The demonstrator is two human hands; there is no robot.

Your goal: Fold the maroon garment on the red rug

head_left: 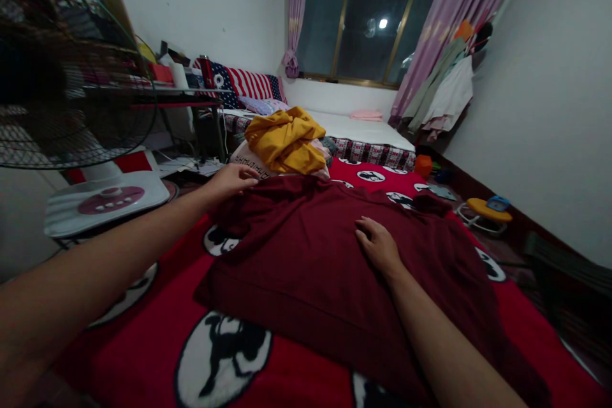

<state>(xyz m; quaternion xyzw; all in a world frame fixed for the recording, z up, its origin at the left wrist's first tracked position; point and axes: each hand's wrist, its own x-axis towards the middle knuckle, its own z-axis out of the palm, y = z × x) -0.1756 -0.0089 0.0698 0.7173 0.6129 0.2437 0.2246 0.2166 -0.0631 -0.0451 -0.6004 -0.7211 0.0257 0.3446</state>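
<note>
around the middle of the frame you've got a dark red top spread over the red blanket with the cartoon ovals. your right hand lies palm down on the cloth, a bit right of center, fingers loosely bent and narrow together. your left hand is left of center at the top's far left part, fingers slightly curled, and i honestly can't tell if they're pinching fabric. just beyond it, a mustard yellow garment sits bunched up on a white one with black lettering. upper left there's your fan, blades blurry, and at the top purple curtains flank a window.
</note>
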